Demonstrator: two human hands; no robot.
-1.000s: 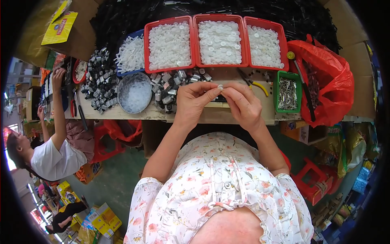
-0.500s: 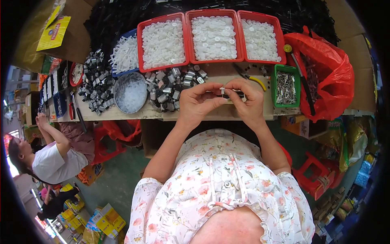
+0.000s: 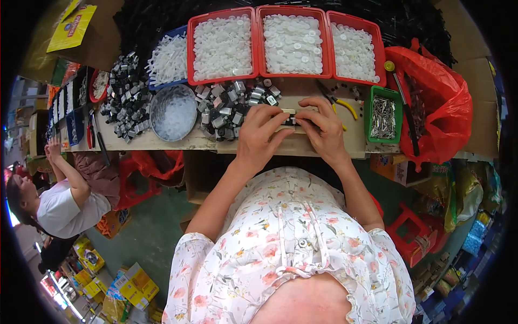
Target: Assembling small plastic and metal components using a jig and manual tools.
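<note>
Both hands, lowered from chest height, now pinch a small metal part (image 3: 288, 119) against the workbench (image 3: 178, 141): left hand (image 3: 260, 132) and right hand (image 3: 324, 129) grasp its ends, so assembly is proceeding.

I see three trays (image 3: 294, 43) side by side at the bench's (image 3: 162, 141) back. A round bowl (image 3: 172, 112) sits left of a pile of small metal parts (image 3: 226, 110); a small bin (image 3: 383, 114) stands right.

yellow flat packet (image 3: 71, 28) top left | yellow boxes (image 3: 129, 281) on floor, lower left

Small part (image 3: 289, 120) mostly under fingers (image 3: 270, 121)
</note>
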